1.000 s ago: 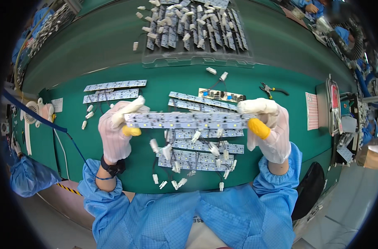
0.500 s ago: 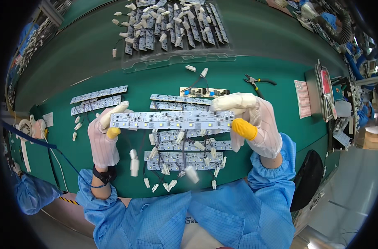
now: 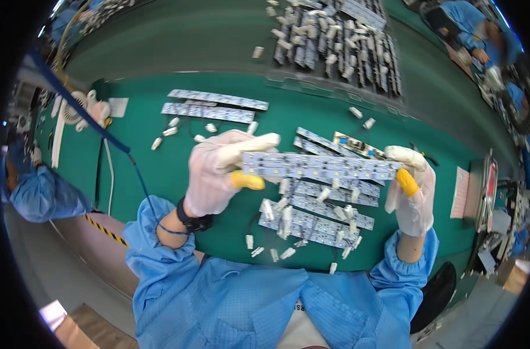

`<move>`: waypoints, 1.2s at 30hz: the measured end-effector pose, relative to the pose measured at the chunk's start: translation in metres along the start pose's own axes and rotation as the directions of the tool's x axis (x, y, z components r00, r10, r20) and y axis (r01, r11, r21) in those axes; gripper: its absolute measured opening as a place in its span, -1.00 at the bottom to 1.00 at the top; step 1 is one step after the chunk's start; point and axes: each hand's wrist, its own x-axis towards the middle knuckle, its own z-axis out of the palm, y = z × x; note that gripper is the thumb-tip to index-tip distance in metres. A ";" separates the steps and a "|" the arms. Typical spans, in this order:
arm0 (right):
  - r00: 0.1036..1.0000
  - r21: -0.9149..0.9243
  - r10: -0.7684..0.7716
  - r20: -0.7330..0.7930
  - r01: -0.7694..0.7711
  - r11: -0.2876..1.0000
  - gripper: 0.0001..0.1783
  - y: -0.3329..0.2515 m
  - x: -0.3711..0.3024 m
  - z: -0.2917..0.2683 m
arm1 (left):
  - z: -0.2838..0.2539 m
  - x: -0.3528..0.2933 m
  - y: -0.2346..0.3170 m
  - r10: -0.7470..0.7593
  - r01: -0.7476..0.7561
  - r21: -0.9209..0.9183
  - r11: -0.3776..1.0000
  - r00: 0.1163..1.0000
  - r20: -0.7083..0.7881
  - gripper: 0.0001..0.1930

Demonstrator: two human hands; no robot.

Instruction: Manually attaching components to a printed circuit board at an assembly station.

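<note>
A long white LED strip board (image 3: 323,167) with a row of small yellow-white LEDs is held level above the bench, its lit-side face toward me. My left hand (image 3: 214,173), gloved in white with a yellow thumb cover, pinches its left end between thumb and fingers. At the other end, my right hand (image 3: 414,195), gloved likewise, grips the board's tip. Beneath it lie several similar boards (image 3: 311,228) with dark wires and white plug connectors (image 3: 286,221). A tan circuit board (image 3: 358,145) with blue parts rests just behind, partly covered.
Two more LED boards (image 3: 210,112) lie at the left back. A clear tray (image 3: 335,90) full of wired boards stands at the far side. Pliers (image 3: 429,158) are partly hidden behind my right hand. A blue coiled cord (image 3: 116,145) runs to my left wrist. A metal box (image 3: 485,195) stands at right.
The view has swung left, so the bench and tray appear farther right. Both hands still hold the LED strip board, which now tilts slightly down to the right.
</note>
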 end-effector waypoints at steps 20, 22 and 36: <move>0.999 0.100 -0.001 0.053 -0.004 0.995 -0.51 0.006 -0.002 0.000 | -0.002 0.002 -0.004 -0.133 0.129 -0.178 0.976 0.991 -0.010 -0.33; 0.999 0.113 0.004 0.051 -0.009 0.993 -0.51 0.005 -0.003 -0.001 | -0.001 0.002 -0.005 -0.127 0.123 -0.176 0.977 0.992 -0.007 -0.30; 0.993 0.092 0.026 0.116 -0.037 0.995 -0.45 -0.006 -0.011 0.001 | 0.000 0.009 -0.007 -0.181 0.188 0.134 0.973 0.982 -0.061 -0.37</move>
